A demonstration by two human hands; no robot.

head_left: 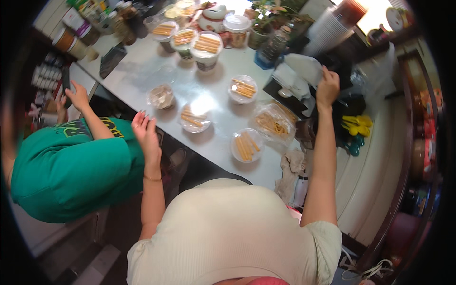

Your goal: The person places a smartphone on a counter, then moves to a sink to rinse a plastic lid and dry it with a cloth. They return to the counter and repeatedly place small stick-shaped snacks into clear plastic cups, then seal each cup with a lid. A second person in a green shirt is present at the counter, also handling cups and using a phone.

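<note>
My right hand reaches to the far right of the table, its fingers pinched at the edge of a translucent white plastic sheet with a rounded outline. The sheet stands over a dark box holding crumpled white plastic. My left hand is raised by the table's front edge, fingers apart and holding nothing. Near it are a small lidded cup with pale contents and a round clear-topped cup with wafer sticks. Two similar cups of wafer sticks stand farther right.
An opened bag of wafer sticks lies beside a crumpled cloth. Taller cups topped with sticks stand at the back. Stacked clear cups lean at right, above yellow plastic spoons. A person in green works at left.
</note>
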